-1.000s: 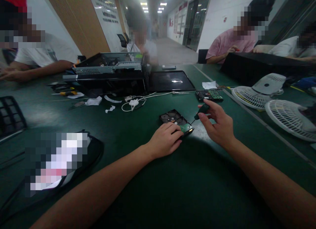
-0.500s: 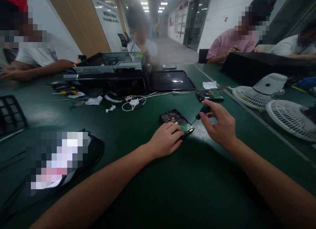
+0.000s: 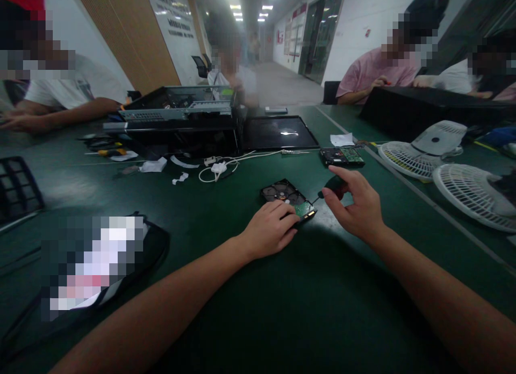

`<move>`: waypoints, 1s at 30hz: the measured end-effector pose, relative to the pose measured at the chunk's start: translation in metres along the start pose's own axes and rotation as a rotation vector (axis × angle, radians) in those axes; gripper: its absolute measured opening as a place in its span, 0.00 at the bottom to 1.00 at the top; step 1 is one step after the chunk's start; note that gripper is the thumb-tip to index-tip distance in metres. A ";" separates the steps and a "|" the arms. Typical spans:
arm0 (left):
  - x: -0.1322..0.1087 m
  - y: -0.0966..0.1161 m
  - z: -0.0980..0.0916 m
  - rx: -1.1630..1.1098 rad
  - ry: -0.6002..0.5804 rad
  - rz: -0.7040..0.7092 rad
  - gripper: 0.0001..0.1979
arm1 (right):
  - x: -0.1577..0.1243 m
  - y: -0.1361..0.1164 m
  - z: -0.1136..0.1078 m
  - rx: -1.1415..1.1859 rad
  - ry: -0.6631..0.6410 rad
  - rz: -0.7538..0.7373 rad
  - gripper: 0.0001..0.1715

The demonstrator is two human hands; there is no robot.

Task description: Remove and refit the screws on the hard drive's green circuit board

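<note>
A hard drive (image 3: pixel 282 190) lies on the green table with its circuit board facing up. My left hand (image 3: pixel 271 229) is closed on its near edge, with the fingers curled over the board's left part. In my right hand (image 3: pixel 357 202) is a dark-handled screwdriver (image 3: pixel 335 185), pinched between thumb and fingers. Its thin shaft slopes down to the left, and the tip meets the circuit board near the drive's right corner. Whether a screw sits under the tip is too small to make out.
Beyond my right hand lies a second hard drive (image 3: pixel 342 157) near some paper (image 3: pixel 342 139). White fan parts (image 3: pixel 475 196) stand at right. An opened computer case (image 3: pixel 173 121), a black panel (image 3: pixel 280 132) and a white cable (image 3: pixel 242 158) lie ahead. A black bag (image 3: pixel 155 239) is at left; several people sit around.
The screwdriver handle has tipped slightly lower in my right hand, and its fingers have shifted a little. My left hand and the hard drive have stayed in place.
</note>
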State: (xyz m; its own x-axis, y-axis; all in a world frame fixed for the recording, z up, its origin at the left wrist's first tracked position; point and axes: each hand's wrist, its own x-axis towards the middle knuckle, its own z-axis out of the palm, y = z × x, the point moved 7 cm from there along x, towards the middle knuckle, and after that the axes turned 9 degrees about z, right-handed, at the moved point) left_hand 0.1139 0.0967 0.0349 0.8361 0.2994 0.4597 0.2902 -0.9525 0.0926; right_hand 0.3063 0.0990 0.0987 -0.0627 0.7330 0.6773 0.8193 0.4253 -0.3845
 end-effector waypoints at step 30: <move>0.000 -0.001 0.001 0.001 0.010 0.006 0.13 | -0.003 0.003 0.003 0.008 0.069 -0.032 0.40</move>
State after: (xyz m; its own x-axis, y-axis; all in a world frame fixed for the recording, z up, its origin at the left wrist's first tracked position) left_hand 0.1139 0.0979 0.0341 0.8331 0.2931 0.4691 0.2857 -0.9542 0.0888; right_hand 0.3070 0.1000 0.0939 -0.0486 0.6809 0.7308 0.8131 0.4519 -0.3670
